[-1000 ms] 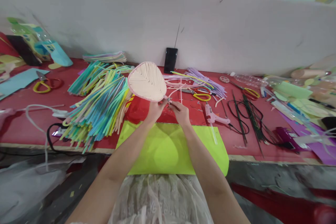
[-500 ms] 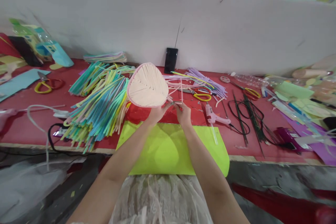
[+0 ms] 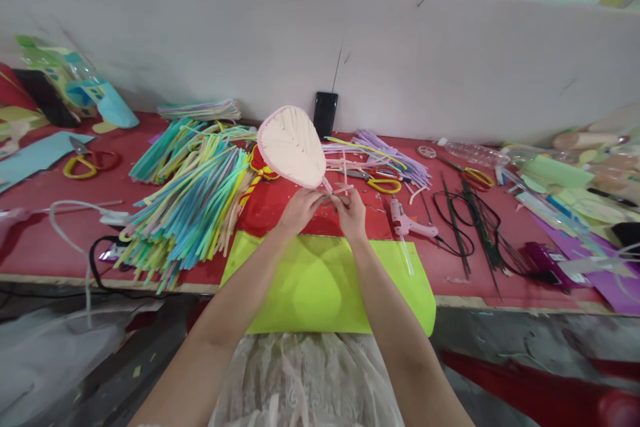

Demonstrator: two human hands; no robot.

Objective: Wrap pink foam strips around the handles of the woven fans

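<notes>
A cream leaf-shaped piece with a pink rim (image 3: 291, 145) stands tilted above the red table (image 3: 50, 240). My left hand (image 3: 300, 210) and my right hand (image 3: 351, 213) meet at its thin stem and both pinch it. Under my wrists lies a lime-green sheet (image 3: 325, 287), with a red sheet (image 3: 265, 210) just beyond it. A big heap of coloured strips (image 3: 185, 200) lies left of my left hand.
A pink glue gun (image 3: 407, 222) and yellow-handled scissors (image 3: 383, 183) lie right of my hands, then black wires (image 3: 475, 227). A black phone (image 3: 325, 115) leans on the white wall. More scissors (image 3: 83, 163) and a white cable (image 3: 70, 213) lie at the left.
The leaf piece has swung from lying flat and left to tilting up and away, uncovering a red and yellow piece beneath. Both hands stayed at its stem.
</notes>
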